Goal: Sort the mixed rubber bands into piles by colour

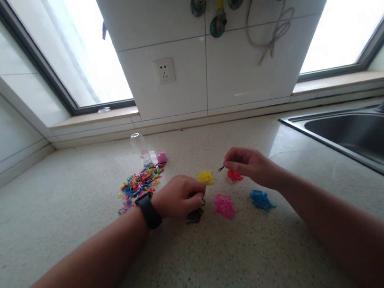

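My right hand (247, 165) is closed in a pinch on a small black rubber band (221, 168), which sticks out to the left of the fingertips above the counter. A red rubber band pile (234, 176) lies just under that hand. My left hand (181, 197), with a black watch on its wrist, is closed over the black rubber band pile (195, 216) and partly covers it. A dark loop, seemingly another black band (203, 202), shows at its fingertips. Yellow bands (206, 177), pink bands (225, 205) and blue bands (262, 200) lie in separate small piles nearby.
A mixed pile of coloured bands (140, 184) spreads left of my left wrist. Behind it are a clear plastic bottle (138, 144) and a pink piece (162, 157). A steel sink (351, 133) is set into the speckled counter (209, 265) at right; a tiled wall stands behind.
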`<state>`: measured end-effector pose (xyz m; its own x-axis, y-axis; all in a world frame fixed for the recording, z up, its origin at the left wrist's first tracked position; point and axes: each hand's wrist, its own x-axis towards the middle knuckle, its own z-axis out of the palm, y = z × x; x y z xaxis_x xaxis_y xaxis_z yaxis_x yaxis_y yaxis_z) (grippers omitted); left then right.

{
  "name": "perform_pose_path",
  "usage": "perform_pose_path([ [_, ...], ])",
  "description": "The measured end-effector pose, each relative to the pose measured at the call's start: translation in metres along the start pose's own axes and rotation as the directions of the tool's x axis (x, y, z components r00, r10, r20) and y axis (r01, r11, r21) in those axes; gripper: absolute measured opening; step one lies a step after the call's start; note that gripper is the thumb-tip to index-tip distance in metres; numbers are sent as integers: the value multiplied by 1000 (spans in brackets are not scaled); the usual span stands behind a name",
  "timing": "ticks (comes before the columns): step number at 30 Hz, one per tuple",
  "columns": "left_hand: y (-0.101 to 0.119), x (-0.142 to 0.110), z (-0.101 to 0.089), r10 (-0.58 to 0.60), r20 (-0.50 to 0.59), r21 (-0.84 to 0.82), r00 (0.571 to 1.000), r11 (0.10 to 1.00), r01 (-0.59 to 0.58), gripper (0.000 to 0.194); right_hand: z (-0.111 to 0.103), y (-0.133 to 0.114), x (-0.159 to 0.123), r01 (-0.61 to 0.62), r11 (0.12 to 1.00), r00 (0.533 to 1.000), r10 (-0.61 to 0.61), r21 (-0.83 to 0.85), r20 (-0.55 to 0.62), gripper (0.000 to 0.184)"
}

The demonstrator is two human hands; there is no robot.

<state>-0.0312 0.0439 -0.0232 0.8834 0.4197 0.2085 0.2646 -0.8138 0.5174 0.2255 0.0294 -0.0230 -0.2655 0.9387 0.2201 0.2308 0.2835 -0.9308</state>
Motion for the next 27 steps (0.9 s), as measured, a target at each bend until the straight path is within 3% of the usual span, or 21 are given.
perform_pose_path([
  [7, -7, -2, -8, -6, 84, 125, 996, 992, -5, 23, -1, 0, 0, -14, 1000, 1000, 14, 7, 19, 26],
  [17, -18, -3, -4, 2, 118, 261, 993, 965, -33, 25, 0, -3, -1, -17, 1000, 999, 17, 1, 31, 28],
  [27, -24, -3, 3, -72, 2, 286, 997, 956, 69, 29, 1, -4, -1, 0, 998, 1000, -1, 65, 5, 25],
])
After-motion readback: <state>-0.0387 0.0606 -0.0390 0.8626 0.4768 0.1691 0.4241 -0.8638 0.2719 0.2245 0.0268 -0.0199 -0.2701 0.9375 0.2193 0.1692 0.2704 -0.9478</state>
